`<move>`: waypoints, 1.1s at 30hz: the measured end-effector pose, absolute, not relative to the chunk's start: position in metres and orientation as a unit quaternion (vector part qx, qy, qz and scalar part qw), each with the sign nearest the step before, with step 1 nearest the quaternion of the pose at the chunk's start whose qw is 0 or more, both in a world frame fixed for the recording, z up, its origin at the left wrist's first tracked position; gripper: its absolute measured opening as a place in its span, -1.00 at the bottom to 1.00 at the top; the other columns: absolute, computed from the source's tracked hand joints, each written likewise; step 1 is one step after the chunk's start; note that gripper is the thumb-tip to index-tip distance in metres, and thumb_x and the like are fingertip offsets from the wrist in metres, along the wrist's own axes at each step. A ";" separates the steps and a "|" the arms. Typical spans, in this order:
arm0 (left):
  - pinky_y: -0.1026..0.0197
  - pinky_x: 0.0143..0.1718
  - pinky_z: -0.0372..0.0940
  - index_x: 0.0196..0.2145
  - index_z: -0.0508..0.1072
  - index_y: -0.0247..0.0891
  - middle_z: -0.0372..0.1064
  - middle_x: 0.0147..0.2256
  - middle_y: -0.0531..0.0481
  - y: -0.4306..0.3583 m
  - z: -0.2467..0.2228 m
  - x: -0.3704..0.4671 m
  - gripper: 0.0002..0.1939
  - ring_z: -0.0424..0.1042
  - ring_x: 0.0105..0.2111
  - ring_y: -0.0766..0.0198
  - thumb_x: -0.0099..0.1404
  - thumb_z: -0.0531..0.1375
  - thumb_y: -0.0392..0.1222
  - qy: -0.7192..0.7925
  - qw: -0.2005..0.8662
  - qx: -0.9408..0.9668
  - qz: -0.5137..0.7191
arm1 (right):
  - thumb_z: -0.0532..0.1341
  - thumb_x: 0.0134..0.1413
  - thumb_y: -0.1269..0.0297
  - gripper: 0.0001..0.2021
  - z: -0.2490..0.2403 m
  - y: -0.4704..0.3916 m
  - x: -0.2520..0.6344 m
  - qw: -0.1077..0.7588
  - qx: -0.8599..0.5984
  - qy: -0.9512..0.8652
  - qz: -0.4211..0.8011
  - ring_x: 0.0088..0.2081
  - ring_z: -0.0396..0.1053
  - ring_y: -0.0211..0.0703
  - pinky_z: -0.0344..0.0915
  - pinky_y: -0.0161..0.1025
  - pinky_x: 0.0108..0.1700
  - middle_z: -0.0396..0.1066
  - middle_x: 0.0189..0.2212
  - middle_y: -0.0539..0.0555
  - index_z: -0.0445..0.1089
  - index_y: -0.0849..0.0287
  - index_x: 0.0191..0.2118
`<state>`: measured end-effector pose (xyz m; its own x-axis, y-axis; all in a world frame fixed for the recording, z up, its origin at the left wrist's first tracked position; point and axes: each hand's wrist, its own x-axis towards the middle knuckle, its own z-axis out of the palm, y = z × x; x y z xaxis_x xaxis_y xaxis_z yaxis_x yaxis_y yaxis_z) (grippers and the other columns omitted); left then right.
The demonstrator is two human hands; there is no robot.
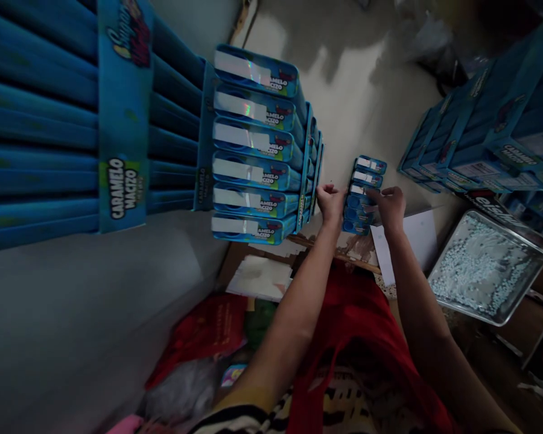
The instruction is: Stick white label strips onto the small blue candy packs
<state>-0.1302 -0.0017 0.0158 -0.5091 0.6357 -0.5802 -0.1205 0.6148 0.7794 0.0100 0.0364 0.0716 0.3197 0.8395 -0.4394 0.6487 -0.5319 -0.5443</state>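
Note:
A short column of small blue candy packs [362, 212] lies on the table between my hands. White strips cover the upper packs, with a white strip [366, 178] plain on the second one; the lower packs show bare blue fronts. My right hand [391, 206] is at the column's right side, fingers pinched together over the middle packs. Whatever is in that pinch is too small to tell. To the left of the column, my left hand [331, 205] has its fingers curled closed near the large stack; its fingertips hide anything held there.
A tall stack of blue candy cartons [256, 144] rises close on the left. More blue cartons [475, 132] stand at the right. A metal tray of small pale beads [484, 265] and a white sheet [420, 238] lie nearer on the right. Paper [257, 277] lies at the left.

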 end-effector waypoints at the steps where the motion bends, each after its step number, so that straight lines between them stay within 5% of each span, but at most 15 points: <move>1: 0.23 -0.07 0.39 -0.12 0.44 -0.24 0.55 -0.15 -0.12 -0.008 0.025 -0.130 -0.76 0.54 -0.15 0.21 0.32 0.29 -0.11 0.782 0.427 0.184 0.414 | 0.47 -0.06 -0.07 -0.58 0.075 0.033 0.010 0.161 -0.794 -0.460 0.365 -0.32 0.50 -0.02 0.36 -0.17 -0.25 0.45 -0.45 -0.01 0.34 0.08 -0.29; 3: 0.22 -0.02 0.39 -0.13 0.46 -0.22 0.56 -0.12 -0.13 -0.027 0.047 -0.129 -0.78 0.54 -0.11 0.21 0.38 0.27 -0.04 0.783 0.397 0.204 0.434 | 0.45 -0.03 -0.09 -0.58 0.084 0.027 0.010 0.201 -0.780 -0.455 0.381 -0.37 0.47 -0.06 0.34 -0.19 -0.30 0.41 -0.48 -0.04 0.34 0.07 -0.26; 6: 0.21 -0.21 0.42 -0.12 0.51 -0.22 0.59 -0.19 -0.11 -0.056 0.076 -0.123 -0.60 0.54 -0.29 0.22 0.41 0.23 0.19 0.704 0.517 0.192 0.448 | 0.44 -0.02 -0.13 -0.56 0.094 0.022 0.005 0.222 -0.772 -0.458 0.380 -0.41 0.44 -0.12 0.32 -0.22 -0.35 0.37 -0.50 -0.08 0.33 0.08 -0.27; 11: 0.25 -0.34 0.39 -0.22 0.54 -0.26 0.57 -0.29 -0.04 -0.068 0.090 -0.113 -0.46 0.47 -0.44 0.33 0.06 0.48 0.23 0.578 0.667 0.069 0.465 | 0.43 -0.02 -0.19 -0.52 0.104 0.016 -0.003 0.245 -0.756 -0.457 0.400 -0.47 0.32 -0.22 0.25 -0.28 -0.41 0.28 -0.56 -0.15 0.29 0.07 -0.28; 15: 0.29 -0.37 0.34 -0.37 0.46 -0.25 0.43 -0.45 0.10 -0.061 0.081 -0.119 -0.47 0.38 -0.49 0.39 -0.08 0.55 0.15 0.585 0.639 0.029 0.498 | 0.49 -0.14 -0.18 -0.45 0.108 0.002 0.007 0.288 -0.703 -0.420 0.497 -0.50 0.32 -0.26 0.23 -0.30 -0.41 0.32 -0.56 -0.19 0.30 0.07 -0.23; 19: 0.29 -0.40 0.27 -0.39 0.41 -0.21 0.36 -0.47 0.13 -0.054 0.072 -0.136 -0.63 0.35 -0.49 0.36 0.14 0.45 0.06 0.634 0.611 0.131 0.455 | 0.55 -0.34 -0.08 -0.39 0.105 -0.008 0.020 0.288 -0.683 -0.368 0.561 -0.48 0.44 -0.19 0.33 -0.25 -0.35 0.51 -0.51 -0.10 0.32 0.10 -0.22; 25: 0.20 -0.20 0.26 -0.39 0.38 -0.19 0.44 -0.41 0.03 -0.039 0.064 -0.146 -0.81 0.42 -0.33 0.21 0.33 0.30 -0.14 0.767 0.416 0.347 0.343 | 0.44 -0.12 0.05 -0.59 0.084 -0.003 0.004 0.264 -0.754 -0.455 0.393 -0.34 0.58 -0.04 0.39 -0.18 -0.23 0.55 -0.45 -0.10 0.26 0.03 -0.24; 33: 0.17 -0.16 0.28 -0.37 0.38 -0.18 0.50 -0.34 -0.01 -0.031 0.048 -0.149 -0.83 0.45 -0.29 0.17 0.35 0.28 -0.16 0.775 0.416 0.348 0.323 | 0.39 -0.09 0.16 -0.65 0.073 0.004 -0.009 0.231 -0.765 -0.498 0.338 -0.32 0.57 -0.06 0.36 -0.17 -0.14 0.50 -0.45 -0.14 0.20 0.01 -0.26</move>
